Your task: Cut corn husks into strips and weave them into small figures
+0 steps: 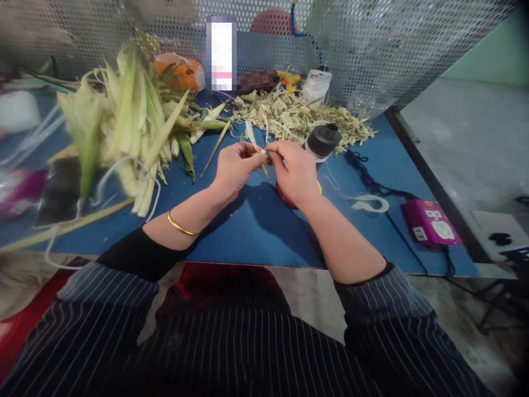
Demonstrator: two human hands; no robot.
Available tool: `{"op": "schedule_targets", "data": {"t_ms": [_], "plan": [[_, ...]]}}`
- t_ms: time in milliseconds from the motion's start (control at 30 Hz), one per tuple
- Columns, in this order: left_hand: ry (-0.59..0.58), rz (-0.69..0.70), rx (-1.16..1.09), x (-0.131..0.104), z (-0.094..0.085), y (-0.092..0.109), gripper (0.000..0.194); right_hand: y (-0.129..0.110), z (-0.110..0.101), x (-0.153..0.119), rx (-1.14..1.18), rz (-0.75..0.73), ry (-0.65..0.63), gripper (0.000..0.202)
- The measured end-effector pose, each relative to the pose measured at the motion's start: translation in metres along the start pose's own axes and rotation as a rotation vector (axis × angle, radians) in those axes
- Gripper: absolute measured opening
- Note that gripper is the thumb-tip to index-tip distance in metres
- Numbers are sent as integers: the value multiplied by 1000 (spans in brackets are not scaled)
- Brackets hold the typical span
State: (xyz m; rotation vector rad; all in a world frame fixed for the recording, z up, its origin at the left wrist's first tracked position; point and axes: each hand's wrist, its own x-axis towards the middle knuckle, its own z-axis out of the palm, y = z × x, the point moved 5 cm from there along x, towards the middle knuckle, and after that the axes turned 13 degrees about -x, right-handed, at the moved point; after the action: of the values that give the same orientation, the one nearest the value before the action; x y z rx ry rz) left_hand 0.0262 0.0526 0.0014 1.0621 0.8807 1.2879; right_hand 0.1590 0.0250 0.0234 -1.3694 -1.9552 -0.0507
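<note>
Pale strips of corn husk [250,134] stick up between my two hands over the blue table [264,231]. The thumb and fingers of my left hand [232,168] pinch the husk. My right hand [295,171] meets it fingertip to fingertip, closed on the same small bundle; its exact shape is hidden by the fingers. Just behind the right hand stands a thread spool with a black cone top [324,140]. A red and yellow object [285,197] shows partly under that hand, too covered to name.
Whole corn husks [132,121] are heaped at the left, near a dark pad with white straps [60,193]. Husk scraps [285,116] spread along the back, before a perforated metal panel [351,49]. A purple power socket [432,223] with black cords lies right, near a white band [372,204].
</note>
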Motion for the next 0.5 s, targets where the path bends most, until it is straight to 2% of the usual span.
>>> {"op": "schedule_targets", "data": {"t_ms": [167,333,500], "plan": [[-15,-26,27,2,-1,2,18,4,-3,3,21,-9,-74,17],[-115,-86,-8,5,0,0,22,14,-3,6,141,112,-71,11],[-148,-115,-20,8,-2,-1,20,20,4,7,346,224,-135,4]]}}
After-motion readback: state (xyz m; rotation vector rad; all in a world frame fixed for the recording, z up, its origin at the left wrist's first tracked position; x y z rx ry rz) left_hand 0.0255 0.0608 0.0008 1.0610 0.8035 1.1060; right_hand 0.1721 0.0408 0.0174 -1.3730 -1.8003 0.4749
